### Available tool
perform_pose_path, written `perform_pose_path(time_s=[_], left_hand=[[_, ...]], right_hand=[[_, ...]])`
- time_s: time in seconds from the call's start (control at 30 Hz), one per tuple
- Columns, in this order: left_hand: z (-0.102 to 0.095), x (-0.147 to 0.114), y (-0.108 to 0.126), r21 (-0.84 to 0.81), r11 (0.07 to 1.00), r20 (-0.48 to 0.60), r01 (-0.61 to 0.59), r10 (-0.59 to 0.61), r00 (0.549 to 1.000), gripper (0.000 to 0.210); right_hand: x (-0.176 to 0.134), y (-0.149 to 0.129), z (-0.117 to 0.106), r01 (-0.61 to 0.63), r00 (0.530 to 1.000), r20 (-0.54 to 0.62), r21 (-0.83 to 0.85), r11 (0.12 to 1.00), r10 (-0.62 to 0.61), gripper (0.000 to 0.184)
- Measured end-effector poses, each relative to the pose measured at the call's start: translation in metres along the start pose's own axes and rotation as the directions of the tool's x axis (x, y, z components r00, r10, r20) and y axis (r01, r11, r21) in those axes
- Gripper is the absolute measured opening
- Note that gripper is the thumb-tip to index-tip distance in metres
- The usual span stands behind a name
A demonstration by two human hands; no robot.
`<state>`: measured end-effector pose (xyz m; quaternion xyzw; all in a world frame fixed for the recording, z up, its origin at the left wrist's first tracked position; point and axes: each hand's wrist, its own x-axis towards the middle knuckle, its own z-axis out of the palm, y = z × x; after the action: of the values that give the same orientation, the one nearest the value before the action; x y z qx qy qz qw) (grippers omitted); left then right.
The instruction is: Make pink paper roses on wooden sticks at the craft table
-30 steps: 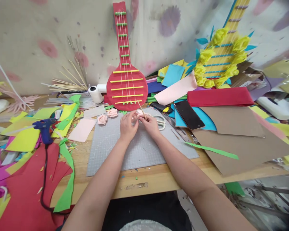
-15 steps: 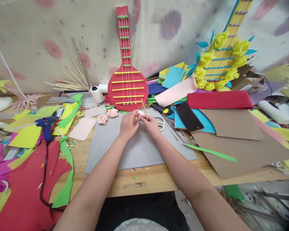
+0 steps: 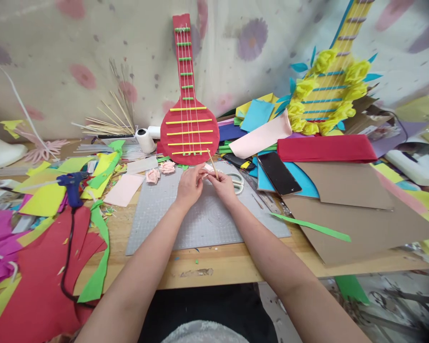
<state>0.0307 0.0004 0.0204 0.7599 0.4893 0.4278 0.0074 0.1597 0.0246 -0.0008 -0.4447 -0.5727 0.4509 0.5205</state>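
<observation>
Above the far part of the grey cutting mat [image 3: 196, 228], both hands meet at a small pale pink paper piece [image 3: 208, 167]. My left hand [image 3: 190, 185] is closed on one side of the piece, fingertips pinching it. With my right hand [image 3: 222, 183] I grip a thin wooden stick [image 3: 212, 163], tilted upward, and the fingers also touch the pink piece. The fingers partly hide how it is held. Two pink paper roses [image 3: 152, 176] lie on the mat left of my hands. White-handled scissors [image 3: 238, 183] rest just right of my right hand.
A red paper lute [image 3: 189, 131] stands behind the mat; a yellow one with flowers [image 3: 329, 95] leans at the right. A blue glue gun [image 3: 72, 188] and paper scraps lie left. A phone [image 3: 279, 173], a utility knife [image 3: 239, 161] and brown cardboard [image 3: 350, 228] are on the right.
The stick's upper end has shifted slightly left, and the pink piece sits a little differently between my fingers. Otherwise the view has only moved slightly.
</observation>
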Motion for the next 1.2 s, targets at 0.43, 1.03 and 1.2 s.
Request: perform_pose_path(time_s=[0.43,1.03,1.2], left_hand=[[0.009,-0.012,0.002,-0.104,0.987,-0.128,0.124,-0.137,0.982,0.043],[0.011,-0.015,0.001,-0.039,0.996,-0.052,0.084,-0.086,0.995,0.05],[0.003,-0.015,0.001,0.053,0.997,0.007,-0.054,0.054,0.999,0.054]], right_hand=[[-0.012,-0.007,-0.004,0.127,0.992,0.062,-0.443,0.887,-0.111,0.024],[-0.01,-0.007,-0.018,0.147,0.987,0.144,-0.572,0.807,-0.078,0.022],[-0.01,-0.011,-0.02,0.153,0.979,0.195,-0.56,0.814,-0.05,0.022]])
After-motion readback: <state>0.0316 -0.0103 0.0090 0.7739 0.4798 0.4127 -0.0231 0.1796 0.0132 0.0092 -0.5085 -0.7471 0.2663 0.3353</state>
